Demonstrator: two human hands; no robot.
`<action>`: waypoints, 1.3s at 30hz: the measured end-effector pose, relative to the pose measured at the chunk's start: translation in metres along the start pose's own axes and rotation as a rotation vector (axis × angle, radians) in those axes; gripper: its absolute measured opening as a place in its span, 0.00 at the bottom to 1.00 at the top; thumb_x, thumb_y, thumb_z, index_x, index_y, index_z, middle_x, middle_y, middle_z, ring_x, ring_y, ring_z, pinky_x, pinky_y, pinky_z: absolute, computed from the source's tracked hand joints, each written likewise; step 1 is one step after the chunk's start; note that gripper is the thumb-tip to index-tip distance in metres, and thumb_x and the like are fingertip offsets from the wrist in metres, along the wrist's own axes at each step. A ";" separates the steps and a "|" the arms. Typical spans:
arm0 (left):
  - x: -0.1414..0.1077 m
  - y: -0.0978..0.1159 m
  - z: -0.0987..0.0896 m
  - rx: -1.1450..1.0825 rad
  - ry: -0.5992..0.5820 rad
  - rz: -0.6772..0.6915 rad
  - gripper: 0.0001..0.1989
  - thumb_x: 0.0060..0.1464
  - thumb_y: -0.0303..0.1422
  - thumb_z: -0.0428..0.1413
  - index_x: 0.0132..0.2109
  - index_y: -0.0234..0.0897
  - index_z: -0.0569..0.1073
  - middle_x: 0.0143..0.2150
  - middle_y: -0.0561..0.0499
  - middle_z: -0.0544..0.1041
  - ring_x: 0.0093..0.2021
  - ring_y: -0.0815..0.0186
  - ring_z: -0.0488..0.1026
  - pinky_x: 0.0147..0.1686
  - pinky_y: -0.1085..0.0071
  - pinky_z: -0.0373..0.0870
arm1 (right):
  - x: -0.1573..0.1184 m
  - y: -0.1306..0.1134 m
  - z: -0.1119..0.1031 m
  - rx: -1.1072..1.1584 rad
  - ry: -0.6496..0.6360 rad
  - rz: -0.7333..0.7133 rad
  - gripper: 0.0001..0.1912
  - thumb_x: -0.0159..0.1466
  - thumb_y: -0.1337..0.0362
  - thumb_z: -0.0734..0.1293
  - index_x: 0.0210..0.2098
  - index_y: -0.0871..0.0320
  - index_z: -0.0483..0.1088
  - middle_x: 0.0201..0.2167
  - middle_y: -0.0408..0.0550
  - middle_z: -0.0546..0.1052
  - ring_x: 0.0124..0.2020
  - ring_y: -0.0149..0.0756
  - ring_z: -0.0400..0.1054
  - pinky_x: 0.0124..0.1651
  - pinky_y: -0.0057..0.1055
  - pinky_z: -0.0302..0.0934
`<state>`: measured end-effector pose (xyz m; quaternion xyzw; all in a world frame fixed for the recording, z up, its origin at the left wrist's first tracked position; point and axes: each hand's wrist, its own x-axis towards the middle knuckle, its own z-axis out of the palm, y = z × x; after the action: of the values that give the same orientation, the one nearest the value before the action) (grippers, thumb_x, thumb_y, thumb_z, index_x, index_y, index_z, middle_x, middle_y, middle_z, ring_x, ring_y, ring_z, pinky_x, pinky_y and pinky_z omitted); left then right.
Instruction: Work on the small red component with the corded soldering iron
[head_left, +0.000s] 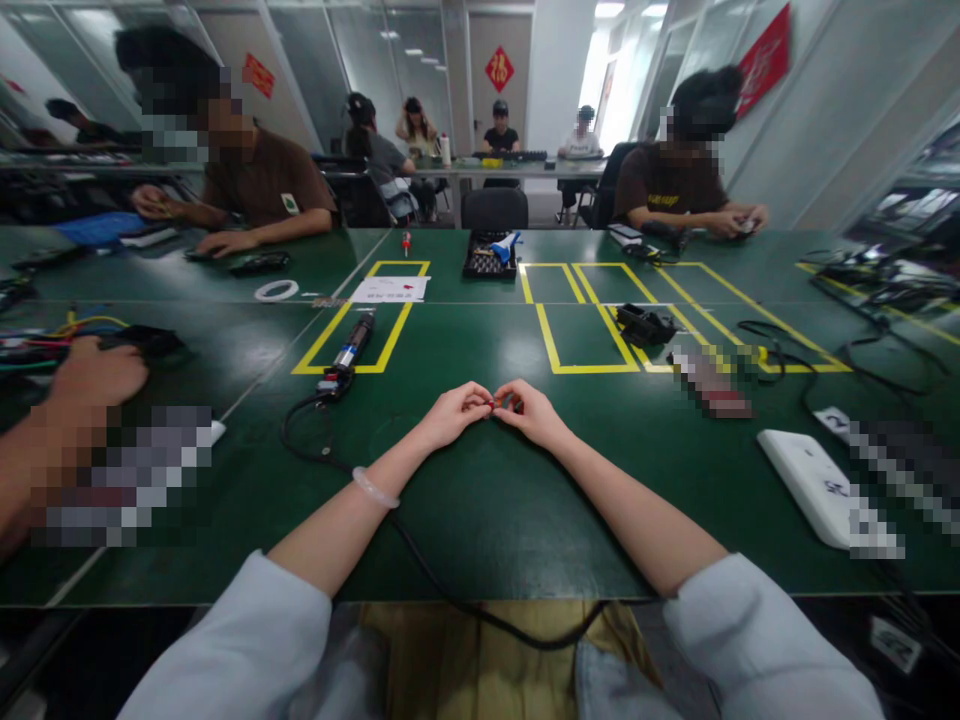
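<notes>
Your two hands meet in front of you, above the near part of the green tabletop [517,525]. Between them there is a small red-and-orange piece [493,405], and it lies right at the fingertips, not deep in the palm. Your left hand [459,413] has its thumb and forefinger pinched together on the left side of this piece. Your right hand [531,415] pinches it from the other side, and some orange colour shows also between these fingers. So both grips are closed on the piece, although it is too small to tell whether it is one part or two parts joined.

On your left wrist you wear a pale bracelet [375,488]. Ahead of your left hand, a cylindrical tool [351,350] lies at the yellow outline on the tabletop, and its black cable [420,560] passes under your left forearm. Farther forward stands a black tray [480,265] with a blue thing [505,246] in it. To the right, beyond your right hand, lies a black device [646,325]; nearer to you, a white flat case [814,480] rests well apart from your grip.
</notes>
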<state>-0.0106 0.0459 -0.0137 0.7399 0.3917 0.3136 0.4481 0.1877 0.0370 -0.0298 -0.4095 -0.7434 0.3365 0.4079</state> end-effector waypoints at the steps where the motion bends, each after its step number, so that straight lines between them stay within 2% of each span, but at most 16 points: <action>1: 0.000 -0.001 0.000 -0.008 -0.008 -0.004 0.12 0.55 0.37 0.57 0.44 0.34 0.70 0.39 0.47 0.77 0.39 0.64 0.76 0.42 0.67 0.70 | 0.000 0.000 0.000 0.011 -0.006 -0.001 0.11 0.59 0.60 0.68 0.40 0.59 0.69 0.34 0.44 0.73 0.27 0.28 0.63 0.33 0.26 0.59; 5: -0.002 0.001 0.002 0.006 -0.025 -0.004 0.13 0.58 0.39 0.55 0.46 0.35 0.68 0.35 0.48 0.78 0.38 0.64 0.76 0.42 0.67 0.70 | 0.000 0.002 -0.001 0.098 -0.036 0.052 0.11 0.62 0.58 0.66 0.37 0.59 0.70 0.28 0.43 0.74 0.26 0.28 0.64 0.31 0.26 0.59; 10: -0.005 0.012 0.006 0.149 0.023 0.063 0.14 0.56 0.38 0.57 0.47 0.38 0.68 0.38 0.50 0.78 0.36 0.66 0.75 0.37 0.70 0.70 | 0.003 0.008 0.000 0.280 -0.020 0.118 0.13 0.61 0.55 0.66 0.38 0.60 0.68 0.29 0.44 0.76 0.26 0.29 0.67 0.31 0.27 0.62; 13: -0.007 0.016 0.006 0.246 0.058 0.108 0.10 0.57 0.37 0.55 0.44 0.39 0.70 0.40 0.50 0.77 0.37 0.66 0.75 0.37 0.70 0.69 | 0.004 0.009 0.000 0.299 -0.028 0.123 0.14 0.61 0.55 0.66 0.40 0.59 0.67 0.28 0.43 0.75 0.25 0.29 0.67 0.32 0.27 0.62; 17: -0.007 0.015 0.004 0.257 0.080 0.104 0.09 0.59 0.38 0.53 0.43 0.39 0.70 0.39 0.50 0.77 0.39 0.65 0.75 0.39 0.69 0.70 | 0.003 0.009 0.001 0.320 -0.036 0.120 0.17 0.57 0.56 0.69 0.42 0.58 0.65 0.30 0.42 0.74 0.26 0.28 0.66 0.32 0.27 0.62; 23: -0.008 0.013 0.002 0.247 0.069 0.100 0.10 0.59 0.39 0.53 0.44 0.39 0.71 0.39 0.49 0.77 0.38 0.64 0.75 0.39 0.68 0.70 | 0.001 0.004 0.000 0.215 -0.047 0.074 0.13 0.59 0.58 0.68 0.39 0.58 0.67 0.31 0.42 0.72 0.27 0.27 0.63 0.32 0.26 0.59; 26: -0.008 0.013 0.002 0.247 0.049 0.100 0.10 0.59 0.39 0.53 0.44 0.39 0.71 0.39 0.49 0.77 0.38 0.64 0.75 0.40 0.69 0.70 | 0.000 -0.002 -0.002 0.096 -0.037 0.072 0.11 0.59 0.58 0.68 0.37 0.58 0.67 0.26 0.40 0.70 0.25 0.28 0.61 0.30 0.26 0.57; 29: -0.008 0.014 0.000 0.273 0.035 0.098 0.11 0.59 0.40 0.53 0.44 0.39 0.71 0.39 0.49 0.77 0.38 0.64 0.75 0.40 0.69 0.70 | 0.000 -0.003 -0.004 0.071 -0.030 0.095 0.12 0.59 0.57 0.68 0.36 0.58 0.67 0.23 0.38 0.68 0.24 0.28 0.61 0.29 0.26 0.56; 31: -0.007 0.015 -0.007 0.334 0.060 0.103 0.12 0.60 0.40 0.51 0.45 0.39 0.72 0.40 0.49 0.77 0.39 0.63 0.75 0.41 0.68 0.69 | -0.001 -0.002 -0.004 0.088 -0.024 0.109 0.12 0.59 0.57 0.68 0.37 0.58 0.67 0.23 0.38 0.68 0.23 0.28 0.61 0.29 0.26 0.55; 33: -0.007 0.014 -0.020 0.449 0.139 0.112 0.12 0.61 0.41 0.49 0.45 0.40 0.72 0.42 0.48 0.77 0.42 0.62 0.74 0.44 0.66 0.68 | -0.001 0.000 -0.003 0.112 -0.022 0.119 0.12 0.59 0.56 0.68 0.37 0.57 0.66 0.23 0.38 0.68 0.23 0.28 0.61 0.28 0.26 0.55; 36: -0.008 0.007 -0.054 0.707 0.371 0.078 0.13 0.61 0.39 0.49 0.47 0.38 0.71 0.48 0.45 0.74 0.49 0.57 0.71 0.51 0.62 0.64 | -0.001 0.003 -0.003 0.129 -0.024 0.122 0.12 0.58 0.56 0.68 0.37 0.57 0.66 0.23 0.37 0.67 0.23 0.28 0.60 0.28 0.26 0.55; 39: -0.014 -0.005 -0.095 0.949 0.622 -0.053 0.18 0.59 0.38 0.51 0.54 0.36 0.68 0.56 0.40 0.69 0.56 0.51 0.65 0.55 0.56 0.60 | -0.001 0.002 -0.003 0.134 -0.029 0.121 0.12 0.58 0.57 0.67 0.37 0.57 0.66 0.23 0.37 0.67 0.23 0.28 0.60 0.29 0.26 0.54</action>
<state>-0.0970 0.0748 0.0182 0.7230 0.6216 0.2949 -0.0624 0.1911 0.0375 -0.0306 -0.4205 -0.6990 0.4152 0.4028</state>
